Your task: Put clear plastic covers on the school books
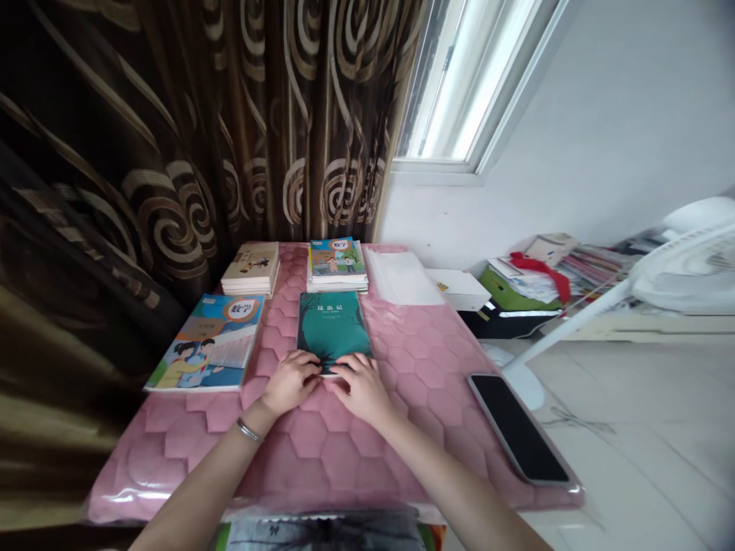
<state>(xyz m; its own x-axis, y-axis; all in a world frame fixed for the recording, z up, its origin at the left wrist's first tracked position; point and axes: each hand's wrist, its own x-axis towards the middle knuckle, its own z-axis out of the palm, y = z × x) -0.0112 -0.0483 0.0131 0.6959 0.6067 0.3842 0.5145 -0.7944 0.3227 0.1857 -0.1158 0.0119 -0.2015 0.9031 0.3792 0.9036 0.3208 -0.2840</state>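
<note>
A green book point(334, 325) with white Chinese characters and a dark tree design lies flat and closed in the middle of the table. My left hand point(292, 379), a silver bangle on its wrist, has its curled fingers on the book's near left corner. At the near right corner my right hand point(361, 385) holds the edge, fingers on the cover and thumb at the near side. The fingers hide part of the book's lower edge. To the left lies a blue maths textbook point(210, 344), apart from both hands.
Behind stand a stack of tan books point(251, 269) and a stack topped by another maths book point(337, 264). Clear plastic covers the pink quilted table point(338, 451). A black tablet or phone point(520, 428) lies at the right edge, near a white fan point(683, 260). A curtain point(189, 153) hangs along the left.
</note>
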